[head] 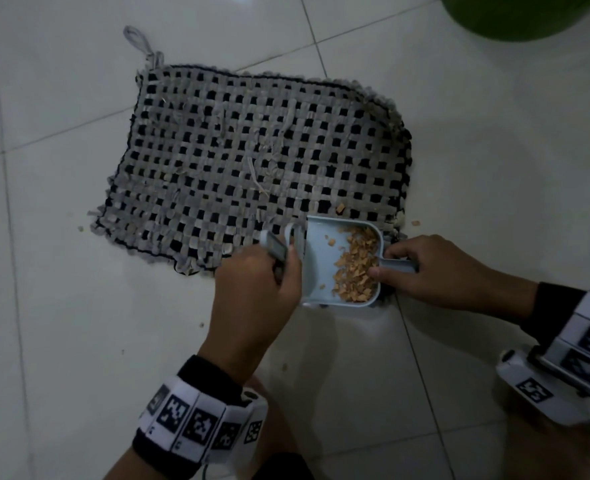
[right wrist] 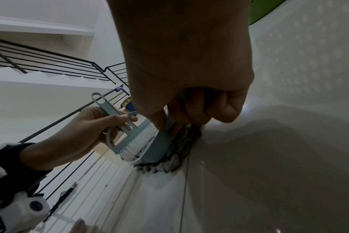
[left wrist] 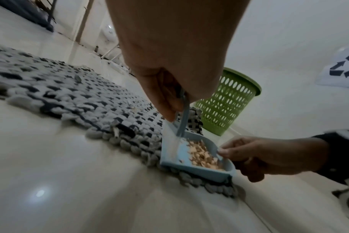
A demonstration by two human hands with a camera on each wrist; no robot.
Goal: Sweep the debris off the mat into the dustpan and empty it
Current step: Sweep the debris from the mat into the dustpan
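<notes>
While the left hand (head: pixel 255 282) grips the brush (right wrist: pixel 127 135), the right hand (head: pixel 435 271) pinches the light, stiff dustpan (head: pixel 321 268) by its three-o'clock handle; loose debris (head: pixel 354 265) spills easily.

the green basket (head: pixel 522 15) is cut off by the head view's top edge; the brush (head: pixel 275 249) handle is largely hidden by the left hand (head: pixel 252 296).

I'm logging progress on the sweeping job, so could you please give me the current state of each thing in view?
dustpan: flat on the mat's near corner, holding a pile of debris.
debris: mostly in the dustpan; a few bits on mat and floor.
brush: bristles at the dustpan's mouth.
mat: flat on the floor, nearly swept.
left hand: grips the brush.
right hand: holds the dustpan's handle.
green basket: upright, beyond the mat.
</notes>
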